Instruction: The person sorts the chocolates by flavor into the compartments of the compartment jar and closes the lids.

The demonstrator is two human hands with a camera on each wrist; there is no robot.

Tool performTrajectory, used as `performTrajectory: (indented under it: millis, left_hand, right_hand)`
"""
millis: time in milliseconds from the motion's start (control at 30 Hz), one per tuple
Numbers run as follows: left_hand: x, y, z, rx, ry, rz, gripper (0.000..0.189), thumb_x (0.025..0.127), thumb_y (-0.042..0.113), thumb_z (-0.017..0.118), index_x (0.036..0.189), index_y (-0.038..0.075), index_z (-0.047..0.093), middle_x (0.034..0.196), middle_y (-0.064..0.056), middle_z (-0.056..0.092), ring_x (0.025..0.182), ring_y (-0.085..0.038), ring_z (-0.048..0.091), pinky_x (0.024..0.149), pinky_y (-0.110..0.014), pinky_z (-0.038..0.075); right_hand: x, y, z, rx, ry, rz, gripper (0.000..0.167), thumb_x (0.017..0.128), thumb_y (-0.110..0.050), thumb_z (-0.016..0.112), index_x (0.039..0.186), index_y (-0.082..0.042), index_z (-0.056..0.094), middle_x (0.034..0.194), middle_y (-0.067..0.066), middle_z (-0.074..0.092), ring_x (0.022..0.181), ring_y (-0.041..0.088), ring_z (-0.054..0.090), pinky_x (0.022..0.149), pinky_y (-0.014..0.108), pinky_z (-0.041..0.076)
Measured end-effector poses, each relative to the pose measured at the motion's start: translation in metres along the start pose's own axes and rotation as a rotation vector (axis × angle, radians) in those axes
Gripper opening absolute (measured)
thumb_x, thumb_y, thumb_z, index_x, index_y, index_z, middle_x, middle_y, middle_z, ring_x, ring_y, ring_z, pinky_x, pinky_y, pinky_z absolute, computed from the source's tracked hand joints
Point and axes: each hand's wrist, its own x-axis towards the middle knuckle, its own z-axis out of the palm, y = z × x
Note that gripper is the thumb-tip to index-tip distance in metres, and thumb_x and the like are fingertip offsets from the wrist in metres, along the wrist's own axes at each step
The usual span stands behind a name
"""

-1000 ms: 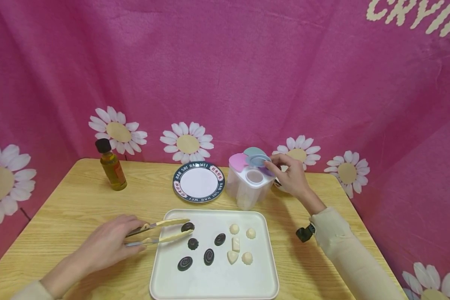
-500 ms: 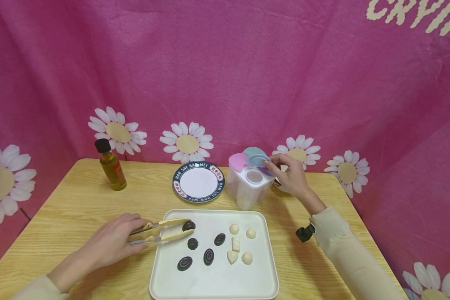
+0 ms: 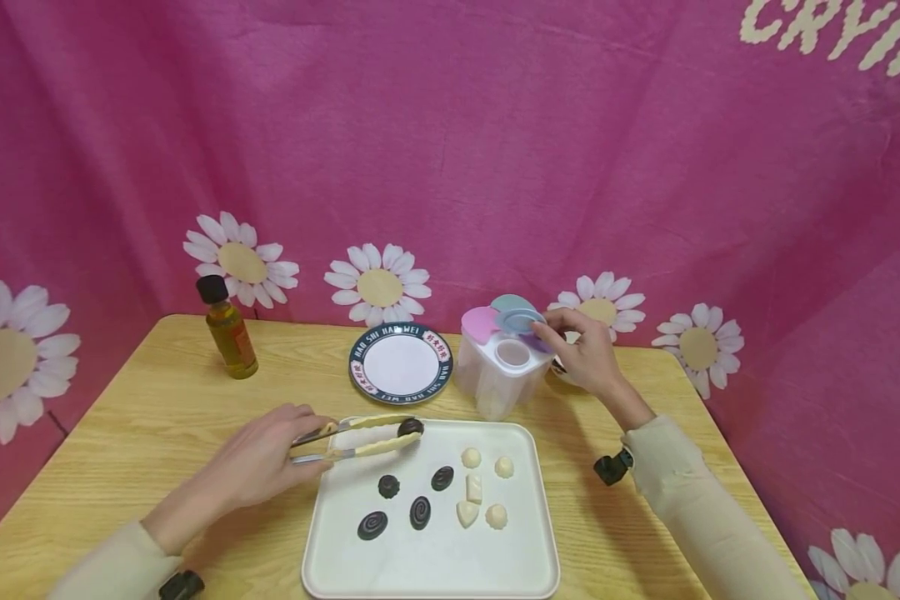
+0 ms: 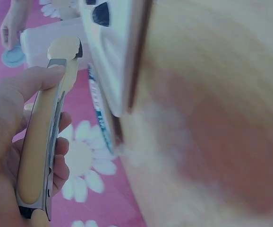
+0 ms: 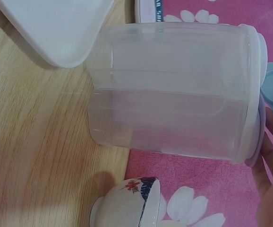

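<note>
My left hand (image 3: 258, 462) grips a pair of tongs (image 3: 375, 447) with pale tips, which have a dark chocolate (image 3: 410, 428) between them over the far rim of the white tray (image 3: 510, 567). In the left wrist view the thumb lies along the handle, fingers curled round the other side. On the tray lie several dark chocolates (image 3: 420, 512) and, to their right, several white chocolates (image 3: 474, 489). With thumb and fingers, my right hand (image 3: 588, 354) holds up the blue lid (image 3: 516, 321) of a clear divided container (image 3: 498, 392), leaving a round opening uncovered.
Left of the container is a white plate (image 3: 397, 362) with a dark lettered rim. A bottle of yellow liquid (image 3: 232, 333) stands at the back left. Beside the container, a patterned bowl (image 5: 124, 205) shows in the right wrist view. A pink cloth (image 3: 450, 167) hangs behind the table.
My left hand has moved forward and right, carrying the dark chocolate in the tongs from the tray's left part to its far rim. My right hand has stayed at the blue lid.
</note>
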Motion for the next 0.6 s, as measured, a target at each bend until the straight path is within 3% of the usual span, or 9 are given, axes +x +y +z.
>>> performTrajectory:
  millis: [133, 267, 400, 600]
  left_hand:
    - [0.018, 0.012, -0.006, -0.035, 0.036, 0.021, 0.045, 0.085, 0.034, 0.088, 0.125, 0.015, 0.076, 0.102, 0.001, 0.070, 0.087, -0.013, 0.056, 0.076, -0.033, 0.054]
    - [0.036, 0.026, -0.010, -0.063, 0.047, 0.013, 0.050, 0.088, 0.034, 0.086, 0.132, 0.016, 0.073, 0.119, -0.005, 0.074, 0.104, -0.022, 0.065, 0.090, -0.045, 0.060]
    - [0.051, 0.039, -0.016, -0.079, 0.055, 0.023, 0.054, 0.089, 0.036, 0.085, 0.138, 0.017, 0.070, 0.132, -0.009, 0.071, 0.116, -0.027, 0.065, 0.098, -0.051, 0.059]
    - [0.073, 0.056, -0.026, -0.071, 0.107, 0.134, 0.054, 0.090, 0.039, 0.082, 0.136, 0.014, 0.071, 0.132, -0.010, 0.072, 0.114, -0.026, 0.066, 0.095, -0.049, 0.059]
  right_hand:
    - [0.000, 0.000, 0.000, -0.007, 0.005, -0.001, 0.006, 0.093, -0.005, 0.079, 0.098, -0.004, 0.078, 0.083, 0.013, 0.079, 0.075, -0.005, 0.060, 0.070, 0.010, 0.046]
    - [0.001, 0.000, 0.000, -0.009, 0.005, -0.003, 0.006, 0.093, -0.005, 0.079, 0.099, -0.004, 0.078, 0.083, 0.014, 0.078, 0.076, -0.005, 0.060, 0.070, 0.009, 0.046]
    - [0.001, 0.000, 0.001, -0.012, 0.000, -0.005, 0.006, 0.093, -0.005, 0.078, 0.098, -0.004, 0.078, 0.083, 0.014, 0.078, 0.076, -0.005, 0.060, 0.070, 0.010, 0.047]
    - [0.000, 0.001, 0.001, -0.010, 0.008, -0.002, 0.005, 0.092, -0.005, 0.079, 0.097, -0.004, 0.078, 0.082, 0.013, 0.078, 0.075, -0.004, 0.059, 0.070, 0.011, 0.047]
